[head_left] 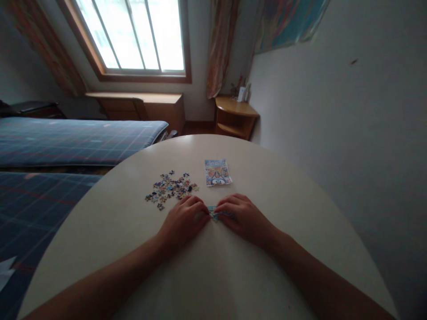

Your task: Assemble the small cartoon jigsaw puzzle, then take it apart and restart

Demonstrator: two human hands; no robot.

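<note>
A small patch of joined jigsaw pieces (212, 214), bluish-green, lies flat on the table between my two hands and is partly covered by them. My left hand (187, 218) has its fingers curled together at the left edge of this patch. From the right, my right hand (243, 218) bends over the patch, its fingertips and thumb closed on it. Beyond my left hand is a loose heap of jigsaw pieces (171, 187) in mixed colours. A creased picture sheet (217, 172) with a blue penguin-like figure lies just past the hands.
The round cream table (283, 191) extends around my forearms. A bed with a blue plaid mattress (76, 138) stands to the left. Past the table are a wooden corner shelf (236, 106), a desk (160, 98) and a window (133, 35). A white wall (333, 111) is close on the right.
</note>
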